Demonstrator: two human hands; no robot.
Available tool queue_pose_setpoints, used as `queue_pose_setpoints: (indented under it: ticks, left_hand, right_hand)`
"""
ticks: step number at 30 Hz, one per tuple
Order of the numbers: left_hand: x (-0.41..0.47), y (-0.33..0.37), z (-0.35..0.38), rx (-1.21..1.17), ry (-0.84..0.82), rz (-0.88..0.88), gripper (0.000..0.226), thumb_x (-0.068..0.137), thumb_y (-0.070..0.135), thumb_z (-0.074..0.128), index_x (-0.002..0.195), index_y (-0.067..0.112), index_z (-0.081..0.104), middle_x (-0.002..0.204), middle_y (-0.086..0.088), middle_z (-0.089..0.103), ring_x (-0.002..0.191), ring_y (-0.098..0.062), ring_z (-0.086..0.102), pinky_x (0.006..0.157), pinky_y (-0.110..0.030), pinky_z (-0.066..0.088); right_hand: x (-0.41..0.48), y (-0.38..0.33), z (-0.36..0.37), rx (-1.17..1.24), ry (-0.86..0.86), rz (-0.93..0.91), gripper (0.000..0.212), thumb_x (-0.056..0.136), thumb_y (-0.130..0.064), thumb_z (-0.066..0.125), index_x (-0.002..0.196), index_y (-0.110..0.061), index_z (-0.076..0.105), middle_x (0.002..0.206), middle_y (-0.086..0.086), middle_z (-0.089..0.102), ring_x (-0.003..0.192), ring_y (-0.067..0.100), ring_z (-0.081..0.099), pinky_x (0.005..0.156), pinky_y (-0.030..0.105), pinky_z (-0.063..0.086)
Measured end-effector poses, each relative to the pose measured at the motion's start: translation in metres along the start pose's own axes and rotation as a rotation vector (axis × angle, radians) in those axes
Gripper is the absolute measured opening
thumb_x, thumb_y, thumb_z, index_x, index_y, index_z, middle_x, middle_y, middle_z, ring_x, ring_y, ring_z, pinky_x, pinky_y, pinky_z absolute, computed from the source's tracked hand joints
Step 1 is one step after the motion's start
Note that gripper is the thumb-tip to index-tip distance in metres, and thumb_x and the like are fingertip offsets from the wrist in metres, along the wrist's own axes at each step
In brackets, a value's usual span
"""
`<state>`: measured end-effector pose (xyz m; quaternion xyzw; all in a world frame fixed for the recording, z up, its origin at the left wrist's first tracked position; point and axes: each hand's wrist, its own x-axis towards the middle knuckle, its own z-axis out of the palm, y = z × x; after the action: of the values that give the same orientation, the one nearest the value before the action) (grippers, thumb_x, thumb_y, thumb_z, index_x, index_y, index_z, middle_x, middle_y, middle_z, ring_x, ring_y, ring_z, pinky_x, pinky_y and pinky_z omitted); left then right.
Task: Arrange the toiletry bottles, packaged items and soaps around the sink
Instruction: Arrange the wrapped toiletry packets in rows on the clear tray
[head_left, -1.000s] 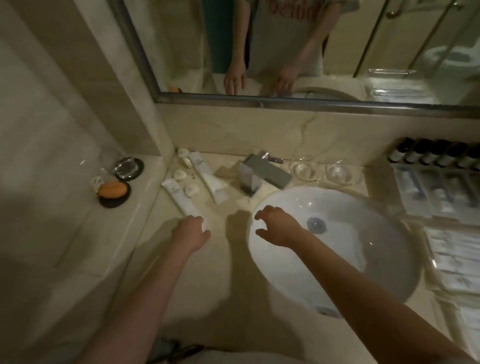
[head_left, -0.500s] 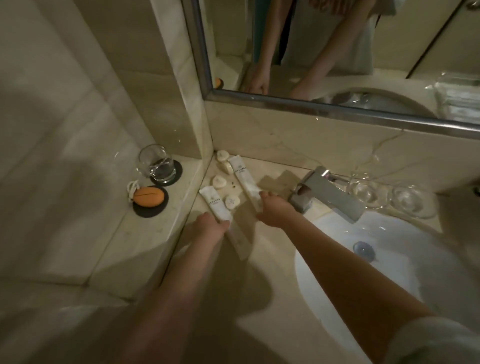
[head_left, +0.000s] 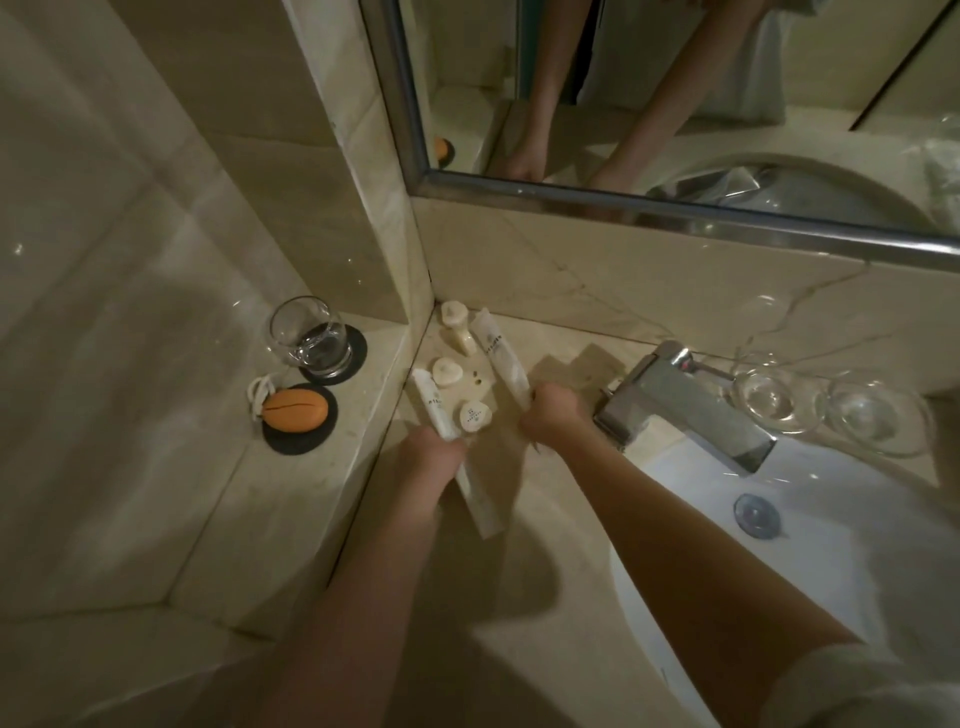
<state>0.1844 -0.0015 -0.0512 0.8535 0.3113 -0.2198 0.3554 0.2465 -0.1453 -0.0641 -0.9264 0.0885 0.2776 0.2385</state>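
At the counter (head_left: 545, 597) corner left of the sink (head_left: 831, 561), a person's left hand (head_left: 434, 457) grips the left tube (head_left: 431, 410) and the right hand (head_left: 556, 415) clasps the right tube (head_left: 501, 358), with soaps (head_left: 475, 415) lying loose between them; the arranging looks barely begun.

Marble counter (head_left: 519, 597), tubes (head_left: 501, 353), soaps (head_left: 448, 371) (corner), glass dishes (head_left: 774, 402)

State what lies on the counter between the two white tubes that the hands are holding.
Head view: a plain soap and a printed soap lie between the left tube and the right tube, plus two tiny dark specks.
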Motion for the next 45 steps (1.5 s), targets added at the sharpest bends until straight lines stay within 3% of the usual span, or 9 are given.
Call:
queue_pose_setpoints:
  ticks: [7,12,16,19,28,33,39,42,45]
  left_hand:
    - [-0.03,-0.01,-0.006,-0.196,0.08,0.054,0.025,0.09,0.025,0.05,0.103,0.008,0.062,0.095,-0.01,0.066,0.082,-0.025,0.062,0.068,-0.031,0.049]
    - [-0.069,-0.011,-0.002,-0.255,0.089,0.165,0.015,0.093,0.025,0.047,0.092,0.014,0.057,0.086,-0.005,0.063,0.072,-0.019,0.058,0.054,-0.025,0.042]
    - [-0.1,-0.007,0.014,-0.422,0.033,0.252,0.011,0.092,0.021,0.049,0.091,0.011,0.055,0.08,-0.001,0.058,0.082,-0.022,0.058,0.071,-0.032,0.049]
    - [-0.127,-0.002,0.03,-0.493,-0.012,0.327,0.01,0.092,0.018,0.051,0.086,0.011,0.055,0.081,-0.001,0.059,0.081,-0.02,0.058,0.068,-0.031,0.047]
    - [-0.211,0.043,0.107,-0.663,-0.271,0.376,0.013,0.085,0.004,0.048,0.076,0.009,0.055,0.062,-0.001,0.057,0.056,-0.014,0.051,0.058,-0.025,0.043]
    - [-0.252,0.086,0.146,-0.609,-0.277,0.498,0.028,0.083,0.021,0.066,0.063,0.019,0.047,0.055,0.002,0.042,0.047,-0.008,0.039,0.052,-0.021,0.037]
    - [-0.284,0.122,0.204,-0.426,-0.405,0.542,0.024,0.08,0.019,0.07,0.065,0.018,0.052,0.056,0.0,0.044,0.05,-0.014,0.039,0.056,-0.027,0.035]
    - [-0.3,0.128,0.235,-0.444,-0.442,0.557,0.019,0.084,0.016,0.066,0.069,0.016,0.055,0.059,-0.001,0.051,0.048,-0.009,0.046,0.049,-0.019,0.039]
    - [-0.318,0.132,0.262,-0.481,-0.458,0.536,0.018,0.087,0.014,0.063,0.07,0.015,0.055,0.053,0.004,0.055,0.047,-0.007,0.048,0.05,-0.018,0.041]
  right_hand:
    - [-0.033,0.031,0.003,0.396,0.042,-0.077,0.025,0.089,-0.028,0.058,0.106,-0.009,0.057,0.093,0.01,0.064,0.079,0.023,0.064,0.073,0.04,0.057]
    - [-0.091,0.061,0.0,0.535,0.118,-0.19,0.017,0.088,-0.022,0.061,0.096,-0.008,0.06,0.07,0.002,0.059,0.061,0.018,0.058,0.065,0.04,0.055]
    - [-0.143,0.091,-0.01,0.586,0.151,-0.268,0.018,0.088,-0.022,0.062,0.102,-0.01,0.063,0.076,0.005,0.061,0.06,0.014,0.056,0.055,0.026,0.049]
    - [-0.179,0.121,-0.02,0.65,0.184,-0.27,0.008,0.087,-0.022,0.063,0.089,-0.014,0.065,0.066,0.002,0.061,0.051,0.014,0.052,0.05,0.021,0.044]
    - [-0.262,0.239,-0.045,0.824,0.221,-0.175,0.014,0.081,-0.013,0.069,0.069,-0.019,0.067,0.056,-0.007,0.059,0.05,0.008,0.054,0.058,0.024,0.042]
    - [-0.298,0.312,-0.053,0.847,0.256,-0.109,0.013,0.078,-0.01,0.072,0.07,-0.022,0.072,0.061,0.002,0.06,0.05,0.011,0.053,0.055,0.03,0.039]
    - [-0.329,0.383,-0.066,0.915,0.253,-0.06,0.034,0.076,-0.001,0.072,0.057,-0.028,0.067,0.045,-0.013,0.054,0.043,0.001,0.047,0.045,0.013,0.035]
    - [-0.345,0.42,-0.071,0.995,0.358,0.009,0.011,0.076,-0.007,0.074,0.078,-0.018,0.07,0.053,-0.009,0.059,0.045,0.004,0.052,0.043,0.015,0.037]
    - [-0.353,0.455,-0.069,1.32,0.592,0.148,0.018,0.075,-0.014,0.075,0.089,-0.014,0.064,0.077,0.007,0.061,0.058,0.015,0.058,0.05,0.022,0.048]
